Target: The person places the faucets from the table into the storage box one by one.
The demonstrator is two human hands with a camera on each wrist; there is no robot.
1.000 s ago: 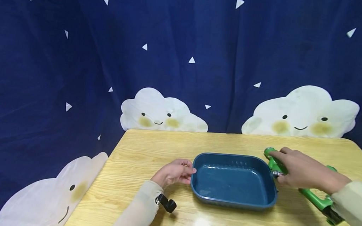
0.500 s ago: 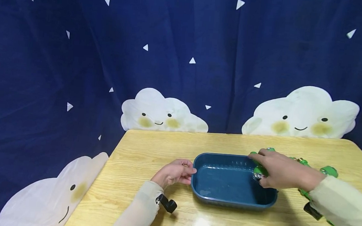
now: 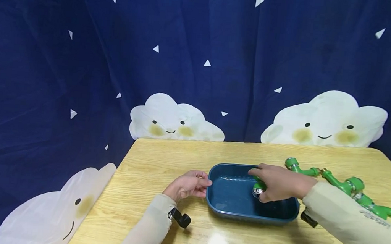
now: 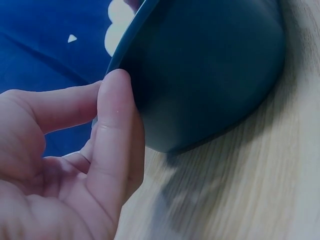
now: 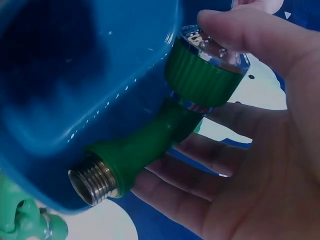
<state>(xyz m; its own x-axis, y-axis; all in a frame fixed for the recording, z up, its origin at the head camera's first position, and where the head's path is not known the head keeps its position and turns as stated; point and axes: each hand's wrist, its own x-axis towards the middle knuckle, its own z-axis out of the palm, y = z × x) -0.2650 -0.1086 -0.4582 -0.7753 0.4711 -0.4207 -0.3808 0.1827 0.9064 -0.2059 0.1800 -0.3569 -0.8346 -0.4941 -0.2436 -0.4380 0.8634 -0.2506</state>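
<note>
A dark blue-green plastic bin (image 3: pixel 231 195) sits on the table. At its left side my left hand (image 3: pixel 189 185) pinches the rim between thumb and fingers; the left wrist view shows the thumb along the bin's outer wall (image 4: pixel 200 75). My right hand (image 3: pixel 278 183) holds a green valve (image 3: pixel 258 187) over the inside of the bin. In the right wrist view this valve (image 5: pixel 145 140) has a ribbed knob with a chrome cap and a threaded metal end. The thumb lies on the cap, while the other fingers support the body from behind.
Right of the bin, several green fittings lie on the wooden table (image 3: pixel 172 154): one at the back (image 3: pixel 301 169), another further right (image 3: pixel 347 184) and a handled one (image 3: pixel 378 209) partly behind the right sleeve (image 3: pixel 350 214). A dark blue cloud-printed curtain (image 3: pixel 188 33) hangs behind.
My right hand has carried the green valve leftward from the table on the right, over the bin's right rim to above its interior. My left hand has stayed at the rim.
</note>
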